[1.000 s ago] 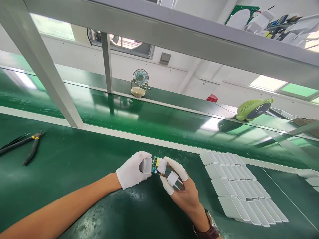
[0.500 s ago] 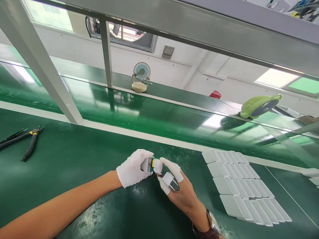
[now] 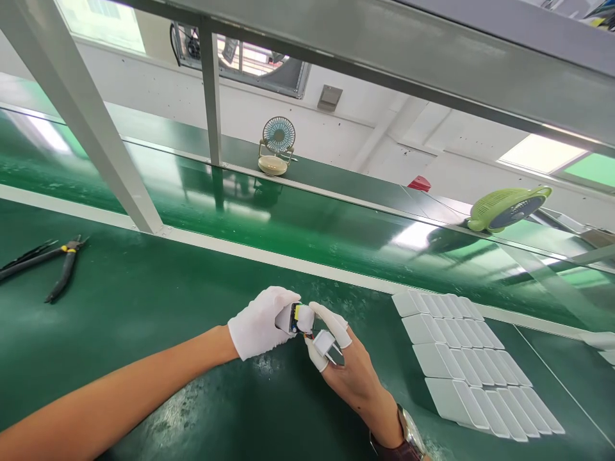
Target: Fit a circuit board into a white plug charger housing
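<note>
1. Hands meet low over the green bench, close in front of the person, where the head camera looks straight down on the work.
2. The left hand, in a full white glove, is closed around a small white housing; its open mouth faces right, toward the other hand, so that a part can go straight in.
3. The right hand wears only white finger cots, which leaves the palm bare while the tips touch the parts. Thumb and forefinger pinch a little circuit board with a yellow component, already partly inside the housing mouth.
4. A white plug cap with metal prongs hangs just below the board, tied to it by short wires and resting against the right fingers; it seems held out of the way while the board is seated.
5. White housings lie in neat overlapping rows just to the right, near the right hand, probably laid out for easy picking.
6. Pliers lie well apart at the far left, untouched.
7. Beyond the bench edge run a glossy conveyor belt and two small fans, one blue and one green.
</note>
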A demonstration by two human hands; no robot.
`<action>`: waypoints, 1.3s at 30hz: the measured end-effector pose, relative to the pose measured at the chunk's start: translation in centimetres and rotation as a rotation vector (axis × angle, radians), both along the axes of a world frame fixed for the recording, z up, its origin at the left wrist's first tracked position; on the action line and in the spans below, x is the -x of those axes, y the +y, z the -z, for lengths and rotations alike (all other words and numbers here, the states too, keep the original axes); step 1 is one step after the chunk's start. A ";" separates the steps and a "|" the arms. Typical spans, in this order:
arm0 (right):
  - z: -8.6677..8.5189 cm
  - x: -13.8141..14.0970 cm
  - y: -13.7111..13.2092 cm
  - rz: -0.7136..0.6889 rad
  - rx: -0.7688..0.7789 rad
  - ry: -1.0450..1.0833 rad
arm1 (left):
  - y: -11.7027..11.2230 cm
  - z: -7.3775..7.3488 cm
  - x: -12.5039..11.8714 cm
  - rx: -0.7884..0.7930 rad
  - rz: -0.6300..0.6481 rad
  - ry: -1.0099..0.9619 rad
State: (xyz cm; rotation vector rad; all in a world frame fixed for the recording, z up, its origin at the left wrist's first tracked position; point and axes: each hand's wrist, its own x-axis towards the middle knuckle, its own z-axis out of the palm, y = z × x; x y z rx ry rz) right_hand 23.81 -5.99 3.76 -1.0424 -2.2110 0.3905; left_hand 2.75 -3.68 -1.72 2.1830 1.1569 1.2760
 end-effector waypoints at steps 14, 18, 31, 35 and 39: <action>0.0 0.1 -0.1 0.001 -0.067 -0.065 | 0.1 0.1 0.0 -0.002 -0.005 -0.001; 0.2 0.0 0.1 -0.031 -0.111 -0.086 | 0.1 0.1 0.0 0.004 -0.008 -0.005; 0.1 0.6 0.2 -0.032 -0.049 -0.073 | 0.3 -0.7 0.2 0.003 0.046 -0.012; 0.9 0.7 0.3 -0.008 -0.026 -0.058 | 0.3 -0.8 0.4 0.054 0.078 0.012; 1.5 0.1 0.5 0.086 -0.014 0.067 | 0.4 -0.8 0.4 0.068 0.074 0.023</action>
